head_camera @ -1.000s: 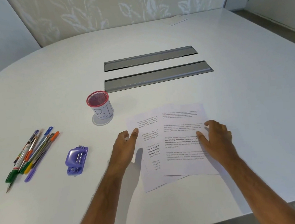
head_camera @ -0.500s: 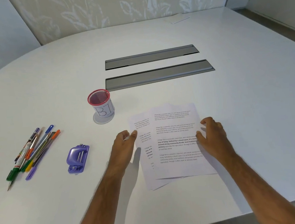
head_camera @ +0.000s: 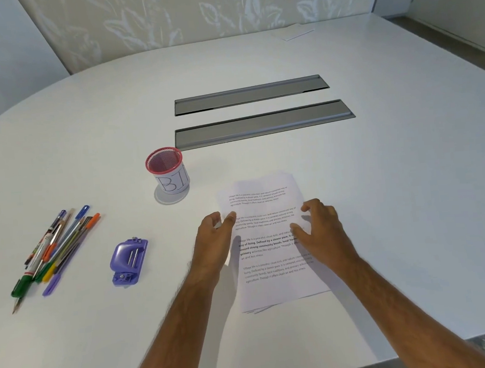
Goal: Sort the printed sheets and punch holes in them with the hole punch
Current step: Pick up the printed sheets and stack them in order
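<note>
A small stack of printed sheets (head_camera: 269,248) lies flat on the white table (head_camera: 408,170), nearly squared up, with lower edges slightly fanned. My left hand (head_camera: 215,241) presses against the stack's left edge, thumb on the top sheet. My right hand (head_camera: 322,232) rests on the right side of the stack, fingers curled over the paper. A purple hole punch (head_camera: 128,262) lies on the table to the left of my left hand, apart from it.
A red mesh cup (head_camera: 168,172) with a white label stands behind the sheets to the left. Several pens and pencils (head_camera: 52,251) lie at the far left. Two grey cable slots (head_camera: 262,124) run across the middle. A white paper (head_camera: 296,31) lies at the far edge.
The two fanned sheets have been pushed together into one stack. My hands moved closer to each other, squeezing the sheets from both sides.
</note>
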{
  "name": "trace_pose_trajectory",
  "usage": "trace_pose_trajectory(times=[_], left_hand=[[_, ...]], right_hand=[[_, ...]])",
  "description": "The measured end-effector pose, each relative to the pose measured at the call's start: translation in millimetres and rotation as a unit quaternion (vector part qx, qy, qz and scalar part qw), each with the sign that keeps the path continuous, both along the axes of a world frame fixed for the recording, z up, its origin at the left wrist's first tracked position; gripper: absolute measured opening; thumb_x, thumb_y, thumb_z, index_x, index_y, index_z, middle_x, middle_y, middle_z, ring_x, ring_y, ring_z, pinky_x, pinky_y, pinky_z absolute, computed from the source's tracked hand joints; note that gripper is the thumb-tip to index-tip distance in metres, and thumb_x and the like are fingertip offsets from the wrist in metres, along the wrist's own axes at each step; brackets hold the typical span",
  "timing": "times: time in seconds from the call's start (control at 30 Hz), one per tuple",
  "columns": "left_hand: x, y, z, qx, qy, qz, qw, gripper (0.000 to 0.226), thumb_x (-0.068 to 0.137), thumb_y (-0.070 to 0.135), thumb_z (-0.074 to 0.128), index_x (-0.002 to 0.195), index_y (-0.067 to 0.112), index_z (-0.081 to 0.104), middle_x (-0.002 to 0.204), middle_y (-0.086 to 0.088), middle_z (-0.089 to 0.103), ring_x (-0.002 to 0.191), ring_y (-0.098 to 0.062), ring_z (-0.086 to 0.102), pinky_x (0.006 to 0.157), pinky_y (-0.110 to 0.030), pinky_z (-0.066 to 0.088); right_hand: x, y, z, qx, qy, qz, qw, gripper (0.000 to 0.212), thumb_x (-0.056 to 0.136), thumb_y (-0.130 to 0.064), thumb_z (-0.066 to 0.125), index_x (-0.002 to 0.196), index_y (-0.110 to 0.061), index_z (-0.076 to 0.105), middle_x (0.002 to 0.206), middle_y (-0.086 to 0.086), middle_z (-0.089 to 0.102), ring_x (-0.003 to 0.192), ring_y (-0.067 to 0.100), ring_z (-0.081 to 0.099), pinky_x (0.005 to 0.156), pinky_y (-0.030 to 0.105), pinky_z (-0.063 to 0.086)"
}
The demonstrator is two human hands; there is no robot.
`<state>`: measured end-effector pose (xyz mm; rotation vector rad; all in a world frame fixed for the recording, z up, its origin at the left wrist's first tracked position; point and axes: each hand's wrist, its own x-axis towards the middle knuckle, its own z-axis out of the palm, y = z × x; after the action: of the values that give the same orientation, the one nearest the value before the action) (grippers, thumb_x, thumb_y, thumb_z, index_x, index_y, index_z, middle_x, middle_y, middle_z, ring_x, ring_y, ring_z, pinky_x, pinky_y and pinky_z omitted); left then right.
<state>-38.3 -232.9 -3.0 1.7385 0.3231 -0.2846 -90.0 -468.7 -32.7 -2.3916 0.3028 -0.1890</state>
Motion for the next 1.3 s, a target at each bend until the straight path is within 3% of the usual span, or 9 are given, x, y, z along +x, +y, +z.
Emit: trace_pose_trajectory(times=[0.13, 0.27, 0.37, 0.47, 0.63, 0.7, 0.8, 1.07, 1.3], left_hand=[[4.8, -2.9, -0.7, -0.052, 0.011, 0.001, 0.999, 0.016, 0.099, 0.041, 0.068, 0.102, 0.026, 0.063, 0.126, -0.005, 0.069, 0.114, -0.023, 0.068, 0.104, -0.042, 0.055], [9.2, -10.2, -0.7, -0.129, 0.046, -0.006, 0.991, 0.053, 0.099, 0.036, 0.069, 0.142, 0.007, 0.055, 0.132, -0.007, 0.070, 0.116, -0.019, 0.071, 0.106, -0.038, 0.053], [7.5, -18.3, -4.7, -0.159, 0.052, -0.022, 0.986, 0.050, 0.100, 0.034, 0.068, 0.140, 0.005, 0.056, 0.126, -0.007, 0.075, 0.115, -0.023, 0.074, 0.110, -0.042, 0.051], [6.4, -24.5, -3.8, -0.197, 0.050, -0.056, 0.978, 0.027, 0.100, 0.036, 0.064, 0.107, 0.012, 0.074, 0.096, 0.002, 0.081, 0.099, -0.021, 0.077, 0.086, -0.032, 0.059], [6.9, -23.0, -6.2, -0.262, 0.071, -0.074, 0.960, 0.039, 0.101, 0.035, 0.064, 0.065, 0.023, 0.074, 0.058, 0.009, 0.056, 0.049, -0.007, 0.052, 0.051, -0.020, 0.049], [10.0, -19.2, -7.0, -0.271, 0.067, -0.048, 0.959, 0.015, 0.098, 0.029, 0.070, 0.093, 0.016, 0.077, 0.073, 0.003, 0.062, 0.056, -0.008, 0.057, 0.053, -0.021, 0.051], [13.1, -12.6, -6.4, -0.252, 0.059, 0.010, 0.966, 0.039, 0.092, 0.018, 0.078, 0.128, 0.010, 0.064, 0.107, -0.011, 0.077, 0.081, -0.018, 0.076, 0.064, -0.029, 0.060], [8.6, 9.8, -10.2, -0.123, 0.007, -0.005, 0.992, 0.025, 0.096, 0.017, 0.074, 0.121, 0.016, 0.073, 0.112, -0.003, 0.081, 0.097, -0.026, 0.080, 0.088, -0.048, 0.064], [6.8, 33.9, -12.9, 0.032, -0.134, -0.029, 0.990, 0.026, 0.099, 0.021, 0.069, 0.120, 0.032, 0.059, 0.112, 0.019, 0.070, 0.103, -0.009, 0.071, 0.072, -0.019, 0.055]], right_hand=[[1.5, 1.7, -2.6, -0.017, 0.004, -0.005, 1.000, 0.044, 0.089, -0.031, 0.080, 0.118, -0.024, 0.048, 0.108, -0.013, 0.047, 0.111, 0.008, 0.052, 0.094, 0.047, 0.057], [1.5, 6.9, -5.1, -0.019, -0.004, -0.001, 1.000, 0.044, 0.089, -0.033, 0.080, 0.118, -0.025, 0.048, 0.109, -0.011, 0.050, 0.107, 0.002, 0.043, 0.095, 0.045, 0.056], [2.4, 12.1, -6.8, -0.014, -0.015, 0.011, 1.000, 0.043, 0.089, -0.032, 0.080, 0.118, -0.024, 0.050, 0.109, -0.010, 0.050, 0.111, 0.006, 0.054, 0.095, 0.045, 0.056], [5.1, 15.6, -8.4, -0.011, -0.009, 0.004, 1.000, 0.045, 0.089, -0.038, 0.079, 0.119, -0.027, 0.048, 0.116, -0.003, 0.056, 0.105, -0.002, 0.045, 0.094, 0.039, 0.057], [6.6, 20.0, -9.2, 0.000, -0.013, 0.006, 1.000, 0.048, 0.090, -0.049, 0.076, 0.122, -0.026, 0.049, 0.113, -0.014, 0.049, 0.123, 0.011, 0.053, 0.098, 0.043, 0.056], [5.9, 21.3, -9.5, 0.004, -0.014, 0.004, 1.000, 0.047, 0.090, -0.051, 0.074, 0.122, -0.026, 0.050, 0.113, -0.015, 0.051, 0.127, 0.018, 0.054, 0.099, 0.047, 0.055], [6.0, 24.1, -11.4, -0.019, -0.009, -0.003, 1.000, 0.048, 0.091, -0.053, 0.073, 0.123, -0.026, 0.050, 0.124, -0.006, 0.067, 0.127, 0.021, 0.050, 0.102, 0.048, 0.050], [5.9, 31.7, -14.6, -0.024, -0.010, -0.004, 1.000, 0.045, 0.093, -0.047, 0.072, 0.125, -0.023, 0.051, 0.129, -0.005, 0.068, 0.127, 0.022, 0.051, 0.105, 0.048, 0.042], [4.8, 31.0, -15.2, 0.140, -0.028, 0.012, 0.990, 0.049, 0.096, -0.021, 0.074, 0.139, -0.018, 0.050, 0.132, -0.004, 0.052, 0.125, 0.022, 0.060, 0.108, 0.045, 0.046]])
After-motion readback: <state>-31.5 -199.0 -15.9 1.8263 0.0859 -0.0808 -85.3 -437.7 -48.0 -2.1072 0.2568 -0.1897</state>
